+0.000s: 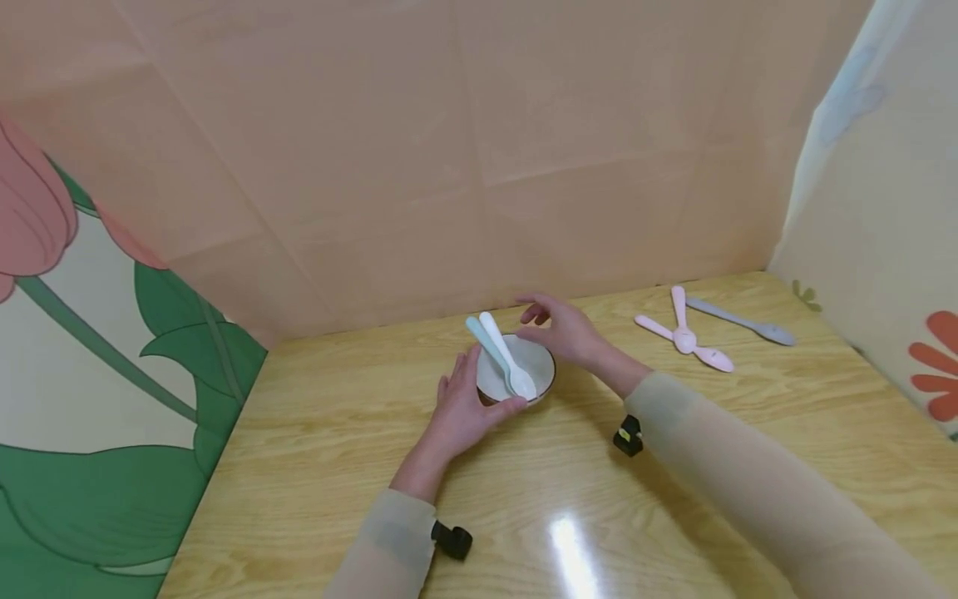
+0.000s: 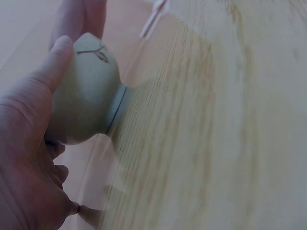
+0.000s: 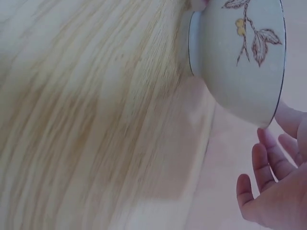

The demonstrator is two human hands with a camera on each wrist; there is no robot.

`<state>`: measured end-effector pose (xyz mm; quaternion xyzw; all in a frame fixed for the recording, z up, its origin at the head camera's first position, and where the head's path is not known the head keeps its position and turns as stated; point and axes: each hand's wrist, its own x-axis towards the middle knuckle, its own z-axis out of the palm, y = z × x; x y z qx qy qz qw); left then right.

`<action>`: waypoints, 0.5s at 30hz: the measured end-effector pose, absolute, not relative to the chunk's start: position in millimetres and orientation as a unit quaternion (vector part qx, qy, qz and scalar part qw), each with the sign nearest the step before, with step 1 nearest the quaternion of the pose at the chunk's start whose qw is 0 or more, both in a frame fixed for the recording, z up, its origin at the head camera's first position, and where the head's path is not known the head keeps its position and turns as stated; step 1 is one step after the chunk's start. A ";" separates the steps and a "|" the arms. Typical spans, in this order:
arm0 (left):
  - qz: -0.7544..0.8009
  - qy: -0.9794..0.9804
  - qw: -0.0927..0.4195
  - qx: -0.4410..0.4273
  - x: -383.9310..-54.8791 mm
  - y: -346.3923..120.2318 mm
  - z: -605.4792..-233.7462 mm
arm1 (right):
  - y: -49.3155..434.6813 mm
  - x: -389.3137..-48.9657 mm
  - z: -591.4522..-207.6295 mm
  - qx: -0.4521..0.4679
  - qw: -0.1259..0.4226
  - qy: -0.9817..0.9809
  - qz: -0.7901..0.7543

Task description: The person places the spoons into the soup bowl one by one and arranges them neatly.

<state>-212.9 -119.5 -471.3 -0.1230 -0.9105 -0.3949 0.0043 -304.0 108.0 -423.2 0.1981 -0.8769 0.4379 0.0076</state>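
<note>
A white bowl (image 1: 537,358) with a dark rim stands on the wooden table, and a leafy twig with yellow fruit decorates its outside (image 3: 244,57). Inside it lean two spoons, a white spoon (image 1: 511,356) and a light blue spoon (image 1: 488,344), their handles jutting over the far left rim. My left hand (image 1: 462,412) holds the bowl's left side, thumb along the near rim. At the far right rim is my right hand (image 1: 566,333), fingers loosely bent and apart from the bowl; whether its thumb touches the rim I cannot tell.
To the right lie crossed pink spoons (image 1: 684,339) and a grey-purple spoon (image 1: 741,321). A peach-coloured sheet (image 1: 464,166) rises behind the table (image 1: 337,466). Printed panels with flowers and leaves border the left and right sides.
</note>
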 end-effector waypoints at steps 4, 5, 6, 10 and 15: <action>-0.395 -0.910 0.004 -0.125 -212.4 -119.3 -469.5 | 119.0 -301.4 -420.7 0.184 0.026 -0.896 0.404; -0.395 -0.910 0.003 -0.124 -212.1 -119.2 -468.7 | 121.9 -300.9 -419.9 0.182 0.032 -0.900 0.395; -0.394 -0.911 0.002 -0.124 -211.9 -119.2 -468.4 | 125.0 -300.2 -419.3 0.180 0.035 -0.903 0.387; -0.394 -0.911 0.003 -0.121 -211.2 -119.4 -466.9 | 138.1 -298.7 -416.3 0.174 0.055 -0.915 0.361; -0.399 -0.909 0.009 -0.124 -211.0 -119.9 -468.1 | 156.1 -296.8 -413.4 0.158 0.068 -0.930 0.324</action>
